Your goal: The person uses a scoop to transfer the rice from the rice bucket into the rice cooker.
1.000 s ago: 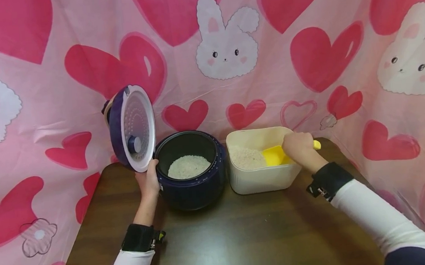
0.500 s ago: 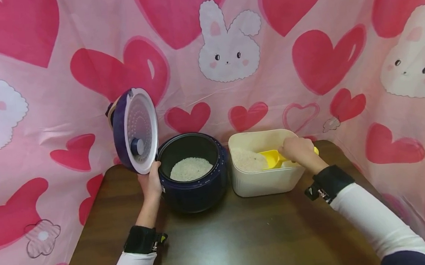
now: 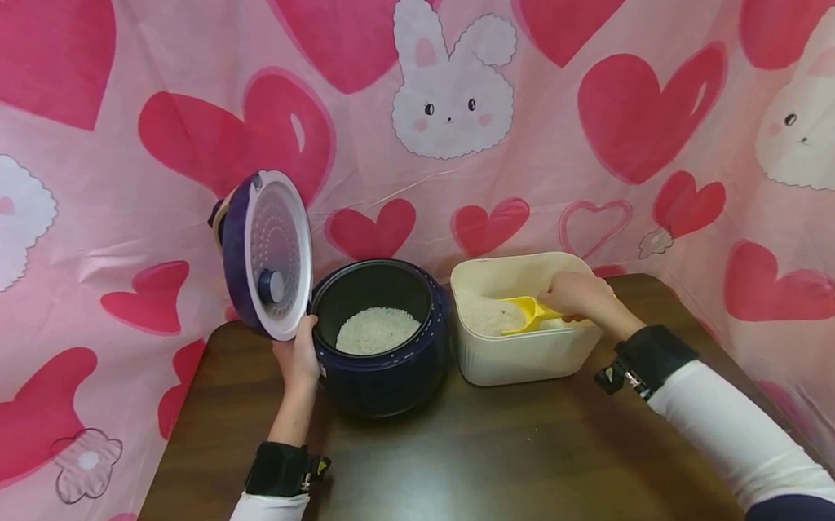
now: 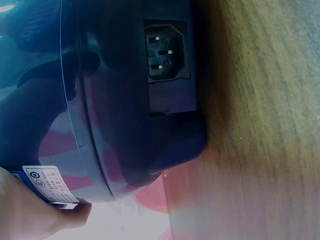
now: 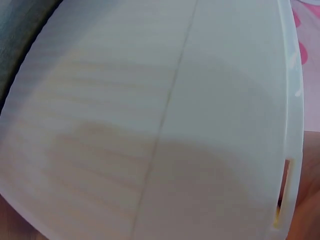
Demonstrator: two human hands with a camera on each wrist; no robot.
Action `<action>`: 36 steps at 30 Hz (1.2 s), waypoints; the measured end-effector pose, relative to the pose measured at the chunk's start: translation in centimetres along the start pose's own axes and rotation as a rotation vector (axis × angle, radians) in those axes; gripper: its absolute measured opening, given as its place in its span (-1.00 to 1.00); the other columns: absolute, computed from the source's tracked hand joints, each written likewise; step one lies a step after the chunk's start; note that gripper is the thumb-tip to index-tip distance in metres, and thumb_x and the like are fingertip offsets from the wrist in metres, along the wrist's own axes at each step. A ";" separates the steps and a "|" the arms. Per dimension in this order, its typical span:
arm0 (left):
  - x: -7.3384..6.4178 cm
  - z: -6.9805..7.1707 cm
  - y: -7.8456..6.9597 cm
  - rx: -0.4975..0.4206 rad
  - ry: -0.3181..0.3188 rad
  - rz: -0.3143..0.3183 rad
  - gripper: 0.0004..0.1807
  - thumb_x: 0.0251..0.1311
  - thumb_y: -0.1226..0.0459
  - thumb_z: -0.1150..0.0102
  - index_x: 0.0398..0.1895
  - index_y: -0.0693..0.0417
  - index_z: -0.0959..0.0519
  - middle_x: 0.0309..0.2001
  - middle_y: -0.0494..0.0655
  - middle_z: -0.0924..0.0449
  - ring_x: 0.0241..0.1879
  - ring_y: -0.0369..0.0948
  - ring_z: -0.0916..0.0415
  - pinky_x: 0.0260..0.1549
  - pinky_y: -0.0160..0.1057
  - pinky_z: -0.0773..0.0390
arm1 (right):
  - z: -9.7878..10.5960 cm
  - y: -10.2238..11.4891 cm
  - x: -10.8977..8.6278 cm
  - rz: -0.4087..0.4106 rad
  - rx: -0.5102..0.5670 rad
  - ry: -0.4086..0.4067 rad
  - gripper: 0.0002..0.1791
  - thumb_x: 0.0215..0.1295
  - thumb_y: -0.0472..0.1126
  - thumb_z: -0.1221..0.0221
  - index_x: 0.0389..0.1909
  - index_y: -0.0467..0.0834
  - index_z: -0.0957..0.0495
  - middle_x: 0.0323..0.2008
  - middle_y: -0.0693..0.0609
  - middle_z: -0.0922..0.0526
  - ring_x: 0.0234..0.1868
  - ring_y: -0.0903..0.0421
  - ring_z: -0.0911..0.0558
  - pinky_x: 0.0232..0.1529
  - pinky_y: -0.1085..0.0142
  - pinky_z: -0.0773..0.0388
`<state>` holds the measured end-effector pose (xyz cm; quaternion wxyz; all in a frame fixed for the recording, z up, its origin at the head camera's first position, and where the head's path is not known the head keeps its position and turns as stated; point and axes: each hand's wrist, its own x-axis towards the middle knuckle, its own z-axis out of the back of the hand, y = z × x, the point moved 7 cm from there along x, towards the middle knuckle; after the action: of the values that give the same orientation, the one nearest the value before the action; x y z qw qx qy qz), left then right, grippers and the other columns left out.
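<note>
A dark blue rice cooker [image 3: 390,381] stands at the table's back edge, white rice [image 3: 376,331] heaped in its pot. Its lid [image 3: 277,247] is raised on the left, pale inner side facing right. My left hand [image 3: 297,358] grips the lid's lower edge beside the cooker's rim, its fingers partly hidden. In the left wrist view that hand [image 4: 30,210] lies against the cooker beside a printed label [image 4: 50,184]. Inside the cream container [image 3: 528,358], my right hand [image 3: 578,297] grips a yellow scoop [image 3: 528,314], its bowl against loose rice [image 3: 491,314].
Cooker and container stand close together on the dark wooden table [image 3: 441,471]. A pink heart-and-rabbit curtain [image 3: 371,133] hangs directly behind and at both sides. A power socket [image 4: 166,52] shows low on the cooker. The container's wall [image 5: 150,115] fills most of the right wrist view.
My right hand has moved left inside the container, carrying the scoop further into the rice. The left hand and lid keep their place on the cooker; the head view has shifted slightly.
</note>
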<state>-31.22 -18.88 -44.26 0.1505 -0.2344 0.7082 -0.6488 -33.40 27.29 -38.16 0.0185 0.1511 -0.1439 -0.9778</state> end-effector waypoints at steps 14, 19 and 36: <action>0.0 -0.2 0.1 0.021 -0.003 0.023 -0.56 0.22 0.18 -0.20 0.11 0.21 -0.49 0.01 0.05 -0.53 -0.06 -0.18 -0.39 0.05 -0.38 -0.32 | -0.3 -0.5 0.7 0.021 0.155 0.084 -0.56 0.53 0.05 -0.03 -0.49 -0.15 -0.53 -0.59 0.01 -0.42 -0.61 0.05 -0.40 -0.52 0.34 -0.39; 0.0 -0.1 0.0 0.027 -0.003 0.015 -0.56 0.22 0.19 -0.20 0.12 0.21 -0.47 0.00 0.04 -0.52 -0.06 -0.16 -0.37 0.05 -0.37 -0.30 | 0.3 -0.8 0.3 0.042 0.183 0.083 -0.52 0.54 0.04 -0.02 -0.56 -0.13 -0.51 -0.65 0.04 -0.40 -0.66 0.09 -0.37 -0.56 0.34 -0.36; 0.0 0.0 -0.2 -0.002 -0.019 -0.017 -0.54 0.15 0.25 -0.20 0.14 0.20 -0.52 0.06 0.08 -0.57 -0.03 -0.22 -0.39 0.07 -0.40 -0.32 | 2.4 -2.2 -1.7 0.044 0.232 0.022 -0.50 0.54 0.04 -0.01 -0.58 -0.15 -0.54 -0.63 0.05 -0.41 -0.62 0.07 -0.41 -0.53 0.31 -0.39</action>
<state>-31.17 -18.86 -44.05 0.1514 -0.2467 0.7054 -0.6470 -32.45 30.19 -36.09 0.0238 0.1595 -0.2591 -0.9523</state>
